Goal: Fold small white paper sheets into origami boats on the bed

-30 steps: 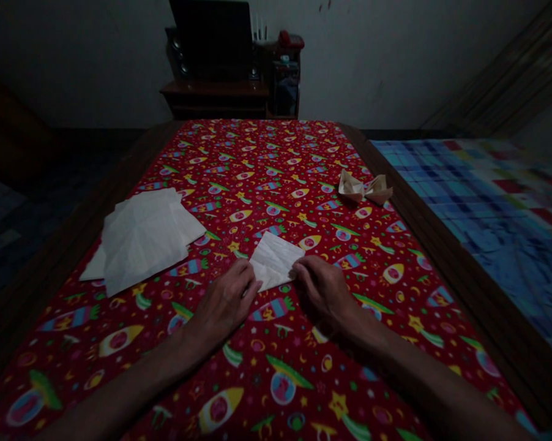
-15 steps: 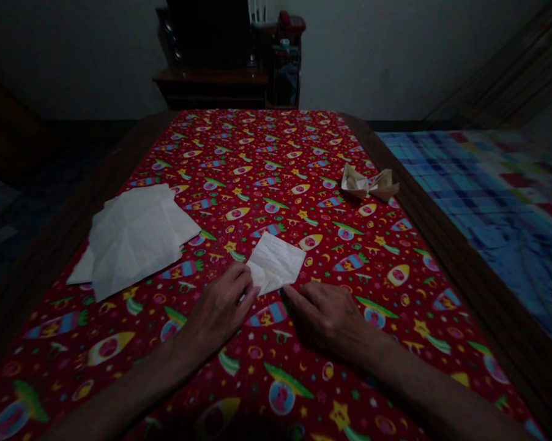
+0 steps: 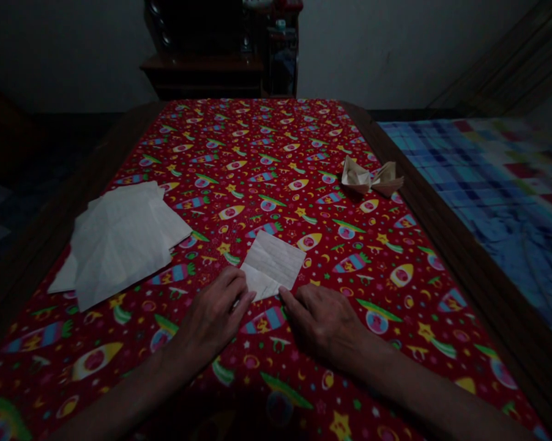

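Note:
A small folded sheet of paper (image 3: 276, 260), pale and faintly lined, lies on the red patterned tablecloth (image 3: 276, 404), creases running across it. My left hand (image 3: 221, 303) pinches its lower left edge between thumb and fingers. At the lower right edge, the index fingertip of my right hand (image 3: 324, 315) presses on the paper, the other fingers curled in; its thumb is mostly hidden. Left of my hands rests a loose stack of pale paper sheets (image 3: 124, 242). Farther off on the right stands a folded paper shape (image 3: 356, 176) with two open, pointed halves.
The dark wooden table edge (image 3: 423, 202) borders the cloth. Beyond the far end stand a wooden cabinet (image 3: 202, 67) and a dark screen (image 3: 197, 24). A blue checked cloth (image 3: 445, 165) spreads out to the right of the table. The room is dim.
My right index fingertip has come up slightly onto the paper's lower edge, and the paper's creased flap lies flatter. The view has shifted a little; the stack and folded shape have stayed put.

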The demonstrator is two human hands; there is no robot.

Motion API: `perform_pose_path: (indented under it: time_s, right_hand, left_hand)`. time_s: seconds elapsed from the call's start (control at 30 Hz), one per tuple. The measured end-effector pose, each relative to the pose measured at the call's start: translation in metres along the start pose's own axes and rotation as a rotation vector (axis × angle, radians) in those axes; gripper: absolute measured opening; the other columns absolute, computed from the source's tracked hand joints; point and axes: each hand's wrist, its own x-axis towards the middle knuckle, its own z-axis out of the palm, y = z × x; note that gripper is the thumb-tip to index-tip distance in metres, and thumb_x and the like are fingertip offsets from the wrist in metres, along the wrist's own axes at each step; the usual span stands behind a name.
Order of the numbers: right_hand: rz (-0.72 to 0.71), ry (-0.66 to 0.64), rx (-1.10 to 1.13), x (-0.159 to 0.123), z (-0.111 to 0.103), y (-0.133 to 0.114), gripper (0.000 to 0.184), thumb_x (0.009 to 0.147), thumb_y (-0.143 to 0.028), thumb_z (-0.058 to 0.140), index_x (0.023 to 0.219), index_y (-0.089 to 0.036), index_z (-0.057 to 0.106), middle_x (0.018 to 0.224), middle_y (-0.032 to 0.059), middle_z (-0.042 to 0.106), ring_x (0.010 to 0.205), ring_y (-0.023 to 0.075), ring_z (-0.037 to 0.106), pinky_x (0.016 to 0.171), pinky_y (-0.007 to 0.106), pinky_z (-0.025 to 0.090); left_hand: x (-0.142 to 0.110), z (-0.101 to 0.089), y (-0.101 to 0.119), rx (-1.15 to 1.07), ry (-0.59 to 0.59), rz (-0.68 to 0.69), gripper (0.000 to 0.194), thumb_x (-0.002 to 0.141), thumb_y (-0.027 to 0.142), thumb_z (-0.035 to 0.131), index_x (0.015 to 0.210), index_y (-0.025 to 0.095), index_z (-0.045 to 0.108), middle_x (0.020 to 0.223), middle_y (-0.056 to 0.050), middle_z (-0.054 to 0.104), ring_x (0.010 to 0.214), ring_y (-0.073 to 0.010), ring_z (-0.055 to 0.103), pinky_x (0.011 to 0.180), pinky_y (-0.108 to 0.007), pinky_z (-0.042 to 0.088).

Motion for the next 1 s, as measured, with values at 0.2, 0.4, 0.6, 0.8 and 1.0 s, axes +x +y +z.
perform_pose_path:
  time_s: [0.2, 0.4, 0.6, 0.8, 1.0]
  right_hand:
    - [0.003, 0.016, 0.021, 0.002, -0.002, 0.001, 0.03, 0.089, -0.008, 0.038, 0.114, -0.005, 0.054, 0.073, 0.0069, 0.056, 0.062, 0.0161, 0.046, 0.052, 0.028, 0.037]
    - [0.043, -0.048, 0.036, -0.001, 0.0, 0.001, 0.032, 0.089, -0.011, 0.043, 0.119, -0.009, 0.052, 0.073, 0.0055, 0.055, 0.062, 0.0161, 0.043, 0.052, 0.029, 0.032]
    - [0.059, -0.037, 0.06, 0.002, -0.001, 0.002, 0.026, 0.092, -0.013, 0.039, 0.111, -0.011, 0.056, 0.071, 0.0041, 0.053, 0.06, 0.0145, 0.04, 0.052, 0.028, 0.03]
    - [0.044, -0.014, 0.058, 0.003, -0.002, 0.003, 0.025, 0.091, -0.012, 0.037, 0.107, -0.011, 0.057, 0.068, 0.0034, 0.051, 0.058, 0.0141, 0.04, 0.05, 0.027, 0.029]
    - [0.053, -0.01, 0.023, 0.004, -0.001, 0.001, 0.026, 0.09, -0.011, 0.039, 0.109, -0.011, 0.057, 0.068, 0.0034, 0.052, 0.058, 0.0143, 0.041, 0.05, 0.028, 0.029]
  left_hand:
    - [0.0, 0.0, 0.0, -0.003, 0.003, 0.007, 0.011, 0.09, 0.014, 0.048, 0.08, 0.017, 0.045, 0.088, -0.001, 0.048, 0.081, -0.0124, 0.052, 0.073, -0.025, 0.042]
    - [0.001, 0.0, 0.0, 0.0, -0.001, -0.009, 0.012, 0.09, 0.015, 0.048, 0.078, 0.018, 0.045, 0.087, -0.002, 0.049, 0.081, -0.0135, 0.052, 0.071, -0.025, 0.045]
    - [0.0, -0.005, 0.004, 0.214, -0.043, 0.135, 0.039, 0.088, 0.01, 0.045, 0.126, 0.019, 0.044, 0.134, -0.01, 0.045, 0.118, -0.0246, 0.043, 0.094, -0.041, 0.042]
    - [0.003, -0.007, 0.005, 0.314, -0.235, 0.283, 0.061, 0.075, -0.002, 0.04, 0.133, 0.018, 0.043, 0.142, -0.003, 0.043, 0.135, -0.0244, 0.027, 0.11, -0.048, 0.026]
    - [0.0, -0.011, 0.011, 0.389, -0.27, 0.29, 0.066, 0.072, -0.003, 0.037, 0.136, 0.015, 0.04, 0.142, -0.005, 0.043, 0.136, -0.0216, 0.029, 0.112, -0.045, 0.023]
